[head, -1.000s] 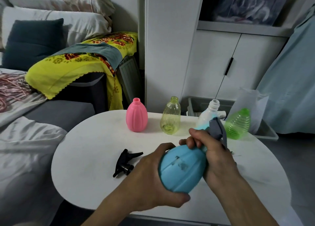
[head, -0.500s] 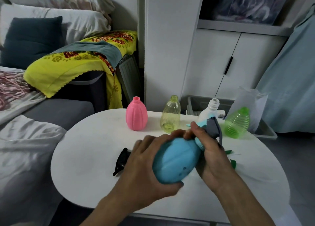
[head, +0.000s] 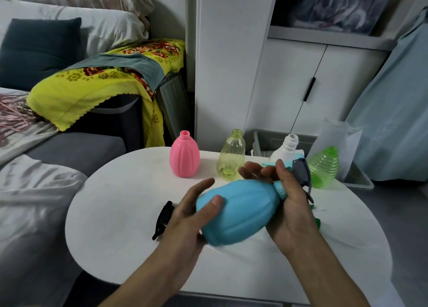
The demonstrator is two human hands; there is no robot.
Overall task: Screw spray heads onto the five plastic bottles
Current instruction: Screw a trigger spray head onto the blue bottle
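Observation:
A blue ribbed bottle (head: 240, 211) lies tilted above the white table (head: 120, 214), neck pointing up and right. My left hand (head: 187, 218) cups its base, thumb on the side. My right hand (head: 287, 202) wraps the neck where a grey and teal spray head (head: 300, 170) sits on it. Behind stand a pink bottle (head: 184, 155), a clear yellow bottle (head: 231, 156) and a white bottle (head: 288, 148), all uncapped. A green bottle (head: 324, 167) leans at the right. A black spray head (head: 163, 218) lies on the table by my left hand.
A green piece (head: 317, 222) pokes out beside my right wrist. A grey bin (head: 356, 179) and a clear plastic bag (head: 335, 139) sit behind the table at right. A sofa with a yellow cloth (head: 92, 86) is at left; white cabinets (head: 289, 86) stand behind.
The blue bottle has turned in my hands and tilted more toward horizontal. My left hand shifted from gripping around the body to cupping its base. My right hand regripped at the neck.

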